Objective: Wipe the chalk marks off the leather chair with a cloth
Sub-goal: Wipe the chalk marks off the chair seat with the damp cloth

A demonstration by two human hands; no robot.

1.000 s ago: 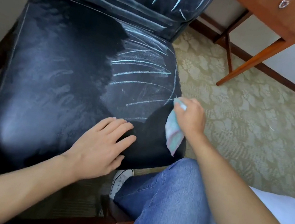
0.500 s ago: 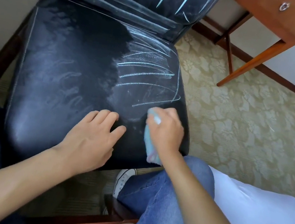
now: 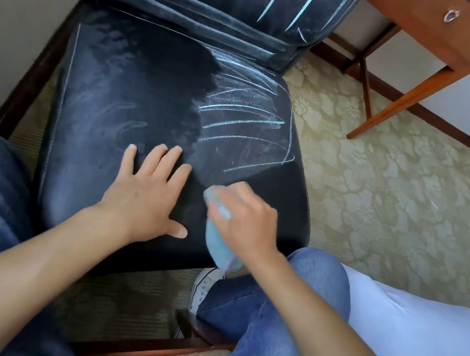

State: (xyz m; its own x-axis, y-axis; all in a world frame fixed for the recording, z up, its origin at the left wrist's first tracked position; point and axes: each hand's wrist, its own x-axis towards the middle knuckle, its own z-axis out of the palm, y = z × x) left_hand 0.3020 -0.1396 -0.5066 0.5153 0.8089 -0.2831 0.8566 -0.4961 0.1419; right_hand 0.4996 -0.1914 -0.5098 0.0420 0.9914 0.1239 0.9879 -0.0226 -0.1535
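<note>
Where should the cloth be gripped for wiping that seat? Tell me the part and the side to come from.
Grip the cloth at its bunched upper end, coming from above with the knuckles up, as the right hand does now. The tail hangs loose toward the seat's front edge, so only the bunched part gives a firm pad to press flat on the leather.

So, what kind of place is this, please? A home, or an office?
Probably a hotel room or a bedroom, though I cannot be sure. A patterned carpet covers the floor, a wooden desk with a ring-pull drawer stands by the wall, and white bedding lies beside the black leather chair.
</note>
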